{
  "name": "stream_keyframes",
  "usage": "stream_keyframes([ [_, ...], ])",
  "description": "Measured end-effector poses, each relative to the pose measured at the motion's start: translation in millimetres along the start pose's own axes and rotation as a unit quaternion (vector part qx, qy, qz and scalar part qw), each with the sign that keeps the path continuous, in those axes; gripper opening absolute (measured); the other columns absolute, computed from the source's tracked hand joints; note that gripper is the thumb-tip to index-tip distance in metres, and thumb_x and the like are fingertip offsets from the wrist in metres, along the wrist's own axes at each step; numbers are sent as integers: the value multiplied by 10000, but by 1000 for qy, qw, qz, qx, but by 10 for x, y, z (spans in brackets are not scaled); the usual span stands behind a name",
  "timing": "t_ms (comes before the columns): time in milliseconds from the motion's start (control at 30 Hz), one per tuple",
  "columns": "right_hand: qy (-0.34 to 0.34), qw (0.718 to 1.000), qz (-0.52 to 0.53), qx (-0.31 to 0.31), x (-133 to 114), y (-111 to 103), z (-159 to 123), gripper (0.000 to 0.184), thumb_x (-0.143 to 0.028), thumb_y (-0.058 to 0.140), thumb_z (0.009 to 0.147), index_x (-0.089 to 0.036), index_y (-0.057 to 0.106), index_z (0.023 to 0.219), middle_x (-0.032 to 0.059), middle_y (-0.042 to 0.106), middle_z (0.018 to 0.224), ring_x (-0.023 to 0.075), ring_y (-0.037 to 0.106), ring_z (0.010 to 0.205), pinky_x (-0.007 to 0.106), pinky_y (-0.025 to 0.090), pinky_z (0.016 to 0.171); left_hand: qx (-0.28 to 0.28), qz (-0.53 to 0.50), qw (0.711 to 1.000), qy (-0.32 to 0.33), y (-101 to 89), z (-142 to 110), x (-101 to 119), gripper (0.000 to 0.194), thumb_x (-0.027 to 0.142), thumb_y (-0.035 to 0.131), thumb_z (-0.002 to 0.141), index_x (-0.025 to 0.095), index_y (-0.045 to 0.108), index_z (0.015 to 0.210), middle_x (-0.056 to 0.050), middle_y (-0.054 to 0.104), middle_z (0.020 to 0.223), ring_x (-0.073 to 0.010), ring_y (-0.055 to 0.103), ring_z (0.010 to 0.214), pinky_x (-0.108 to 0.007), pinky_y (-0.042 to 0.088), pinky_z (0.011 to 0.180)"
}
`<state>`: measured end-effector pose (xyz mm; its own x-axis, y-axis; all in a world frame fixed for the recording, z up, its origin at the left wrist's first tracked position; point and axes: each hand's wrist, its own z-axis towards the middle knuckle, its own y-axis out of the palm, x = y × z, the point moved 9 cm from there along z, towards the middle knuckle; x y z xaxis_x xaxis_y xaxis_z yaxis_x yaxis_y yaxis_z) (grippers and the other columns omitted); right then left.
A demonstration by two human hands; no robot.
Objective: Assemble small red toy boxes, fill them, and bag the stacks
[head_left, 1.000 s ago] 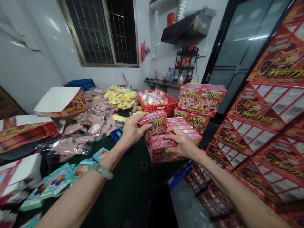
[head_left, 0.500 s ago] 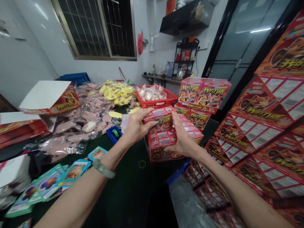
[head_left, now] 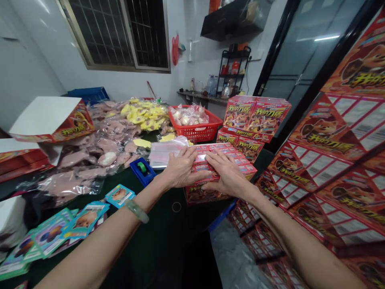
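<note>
Both my hands lie flat on top of a low block of small red boxes on the dark green table. My left hand presses the near left box with its fingers stretched out. My right hand rests beside it, fingers spread over the box tops. Neither hand grips anything. Behind the block stands a taller stack of the same red boxes.
A red basket of bagged items stands behind. Piles of pink and yellow bagged toys, a blue tape dispenser, clear bags and picture cards lie at left. Large red cartons wall the right side.
One second ago my left hand held a red box in the air; it has been set down onto the block, and both hands now lie flat on the box tops.
</note>
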<state>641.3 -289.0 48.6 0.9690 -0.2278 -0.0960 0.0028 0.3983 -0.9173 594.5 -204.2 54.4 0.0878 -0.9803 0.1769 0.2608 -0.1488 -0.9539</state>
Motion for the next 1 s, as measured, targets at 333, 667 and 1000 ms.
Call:
stream_keyframes([
  [333,-13,993,83,-78,55,-37,74,938,-602,612,691,-131,244,1414,172,264,1460,319,252,1342,538,248,1062,-73,0,997,14,-18,-35,36,784,666,287,813,122,278,1377,-221,162,1489,-404,105,1366,-698,237,945],
  [667,69,992,0,-105,635,53,194,535,-469,316,915,-173,403,1352,99,348,1433,248,277,1341,463,202,1099,-80,102,985,113,184,1,228,783,553,411,809,-2,296,1348,-274,274,1433,-386,251,1330,-574,205,1039],
  [1000,123,989,-61,52,533,-193,62,458,-424,287,937,-150,588,1147,125,537,1276,246,495,1164,406,355,961,-100,82,986,108,225,13,260,885,601,474,747,19,248,1375,-252,216,1461,-380,187,1354,-583,187,1043],
])
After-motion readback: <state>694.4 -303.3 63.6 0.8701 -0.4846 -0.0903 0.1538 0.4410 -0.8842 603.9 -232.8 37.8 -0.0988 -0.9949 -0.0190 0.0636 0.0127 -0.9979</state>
